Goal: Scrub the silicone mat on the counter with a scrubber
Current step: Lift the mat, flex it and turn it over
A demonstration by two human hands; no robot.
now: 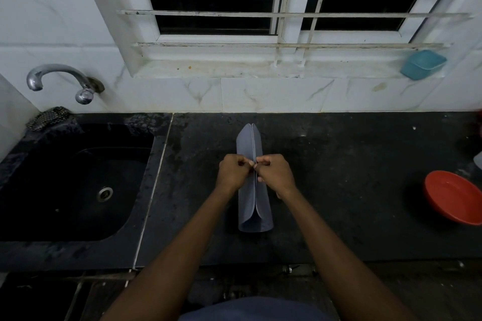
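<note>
A grey silicone mat (249, 143) lies on the black counter (339, 177), its two long sides curled up so that their edges meet along the top in a narrow fold running away from me. My left hand (233, 171) pinches the left edge of the mat near its middle. My right hand (275, 172) pinches the right edge at the same spot, fingertips almost touching the left hand's. A dark checked scrubber or cloth (49, 117) rests at the sink's back left corner.
A black sink (78, 185) with a drain sits to the left, under a chrome tap (62, 81). A red bowl (453, 197) stands at the right edge of the counter. A blue dish (422, 64) sits on the window sill.
</note>
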